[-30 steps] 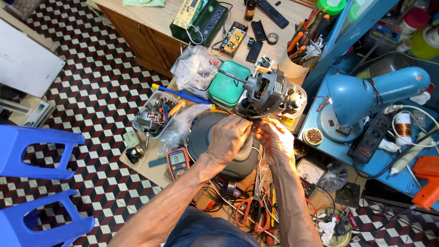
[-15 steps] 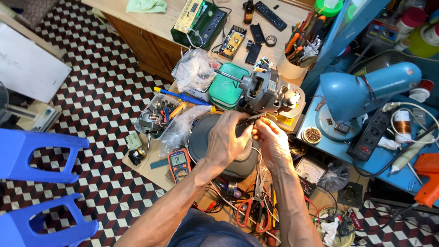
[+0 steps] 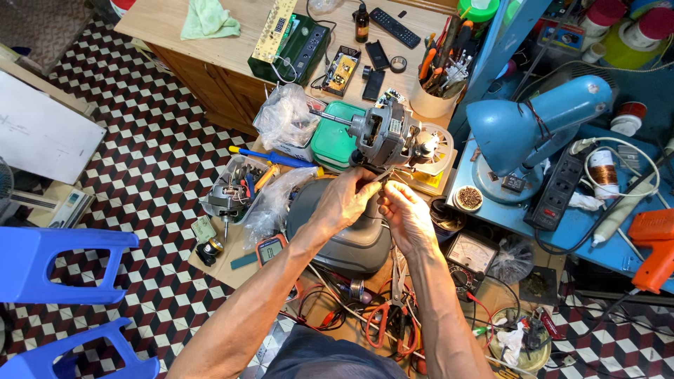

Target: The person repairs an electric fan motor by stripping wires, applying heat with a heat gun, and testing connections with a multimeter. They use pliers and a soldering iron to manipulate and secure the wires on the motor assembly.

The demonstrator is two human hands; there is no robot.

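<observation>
Overhead view of a cluttered repair bench. The left hand (image 3: 349,200) and the right hand (image 3: 406,214) meet just below an electric motor (image 3: 385,137), grey and with a shaft projecting to its left, which sits at the centre of the bench between a green plastic box (image 3: 331,139) and a white fan-like disc (image 3: 430,149). The fingertips of both hands are pinched together at the motor's lower edge, on something too small to identify. Beneath the wrists lies a dark grey rounded housing (image 3: 344,242). A digital multimeter (image 3: 269,248) lies just left of the left forearm; an analogue meter (image 3: 469,254) lies to the right of the right hand. A blue desk lamp (image 3: 530,130) stands well to the right, and red-handled scissors (image 3: 393,316) lie among the wires below.
</observation>
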